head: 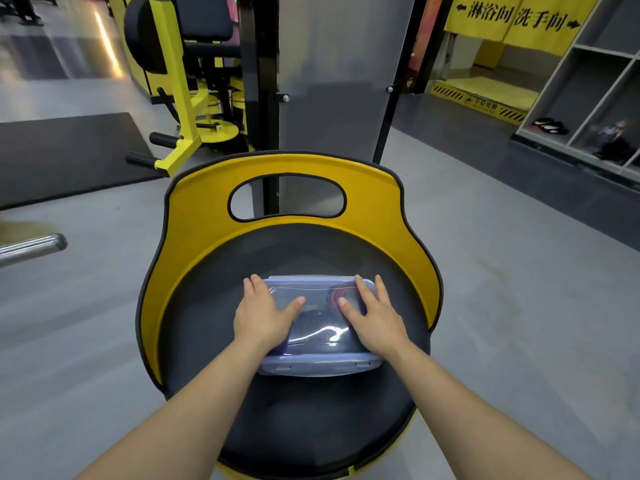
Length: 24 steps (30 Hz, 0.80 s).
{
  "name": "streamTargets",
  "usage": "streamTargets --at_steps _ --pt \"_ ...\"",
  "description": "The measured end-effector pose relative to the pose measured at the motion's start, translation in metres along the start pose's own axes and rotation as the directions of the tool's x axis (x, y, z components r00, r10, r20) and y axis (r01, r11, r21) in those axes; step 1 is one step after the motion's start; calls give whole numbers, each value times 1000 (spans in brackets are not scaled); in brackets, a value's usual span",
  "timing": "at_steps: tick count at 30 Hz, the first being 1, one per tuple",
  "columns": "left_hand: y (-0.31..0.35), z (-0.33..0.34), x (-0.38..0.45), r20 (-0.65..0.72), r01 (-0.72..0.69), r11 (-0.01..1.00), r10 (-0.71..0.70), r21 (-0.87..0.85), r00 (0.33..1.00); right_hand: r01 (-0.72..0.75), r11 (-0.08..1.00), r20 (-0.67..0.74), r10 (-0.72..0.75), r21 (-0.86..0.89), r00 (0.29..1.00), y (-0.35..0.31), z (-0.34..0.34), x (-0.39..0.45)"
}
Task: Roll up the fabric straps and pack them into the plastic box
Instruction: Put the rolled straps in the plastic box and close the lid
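Both hands are pressing flat, fingers extended, on the clear lid point(313, 299) of the plastic box point(318, 365) at lower centre of the frame: left hand point(265, 315), right hand point(372, 315). Uneven pressure is probably risking an unlatched corner or the box sliding on the round black seat point(311, 427). Dark fabric straps point(311, 327) inside are showing blurred through glare; the latches are hard to read.

- Two hands: the left hand point(264, 315) and the right hand point(374, 315), side by side.
- One plastic box point(320, 362), under both hands, with one clear lid point(318, 292) on it.
- Two latch tabs point(283, 368) on the box's near edge, below the hands.
- Dark rolled straps point(317, 325) between the hands, inside the box; their number cannot be told.
- One round black and yellow seat point(291, 420) beneath the hands.
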<state>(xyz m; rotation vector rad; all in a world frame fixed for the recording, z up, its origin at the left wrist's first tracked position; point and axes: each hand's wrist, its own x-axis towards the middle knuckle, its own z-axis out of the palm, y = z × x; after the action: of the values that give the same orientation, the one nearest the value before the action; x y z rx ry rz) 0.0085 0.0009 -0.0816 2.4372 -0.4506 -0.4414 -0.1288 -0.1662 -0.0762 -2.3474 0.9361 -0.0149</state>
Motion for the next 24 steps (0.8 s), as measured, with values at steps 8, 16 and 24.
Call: streamTargets --at_steps 8,16,24 --pt "-38 -2 16 174 107 795 -2 -597 985 -47 918 63 24 395 998 10 -3 5" --pt "-39 3 14 212 180 535 0 -826 977 -233 562 128 219 794 967 22 2 8" --pt "-36 6 10 95 97 655 -40 -749 995 -142 652 23 188 745 982 26 10 9"
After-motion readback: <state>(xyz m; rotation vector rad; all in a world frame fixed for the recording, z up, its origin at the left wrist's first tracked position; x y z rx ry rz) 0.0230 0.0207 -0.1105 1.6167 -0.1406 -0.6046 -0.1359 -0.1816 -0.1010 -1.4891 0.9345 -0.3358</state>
